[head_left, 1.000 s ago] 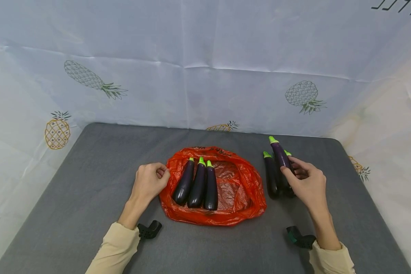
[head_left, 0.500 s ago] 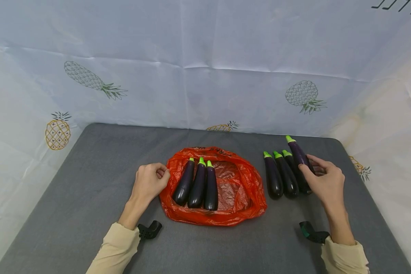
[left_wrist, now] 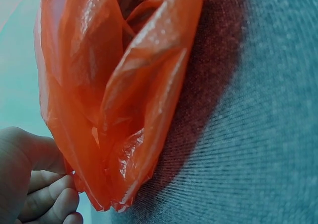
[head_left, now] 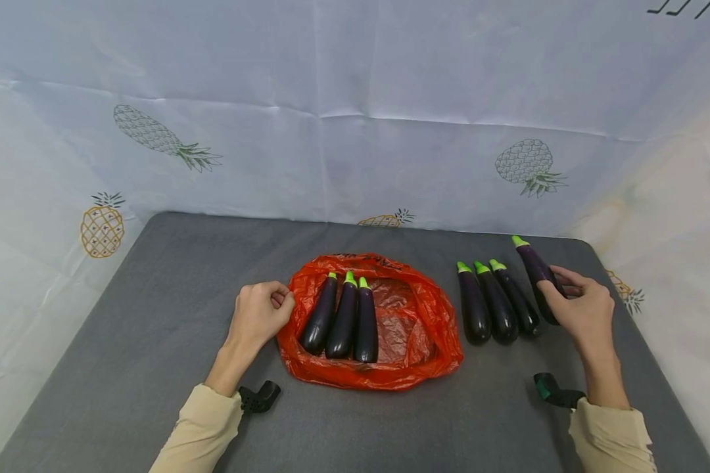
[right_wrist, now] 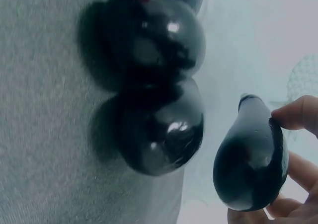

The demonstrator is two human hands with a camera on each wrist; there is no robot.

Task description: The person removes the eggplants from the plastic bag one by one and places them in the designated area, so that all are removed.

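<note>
Grip [right_wrist: 304,175] holding eggplant [right_wrist: 248,162], glossy eggplants [right_wrist: 159,134] nearby, gray surface [right_wrist: 44,114]

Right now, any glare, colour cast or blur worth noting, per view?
Head: soft, fairly even light, small highlights on the eggplants; left wrist: teal cast on the table, reddish shadow beside the red bag; right wrist: bright glare spots on the lying eggplants, backdrop pale and hazy, soft focus overall.

Red plastic bag [head_left: 405,322]: dark print [head_left: 383,262] along the far rim, too creased for me to read.
Pineapple-patterned cloth [head_left: 343,164]: black lettering [head_left: 692,9], upper right (cropped), illegible to me.
</note>
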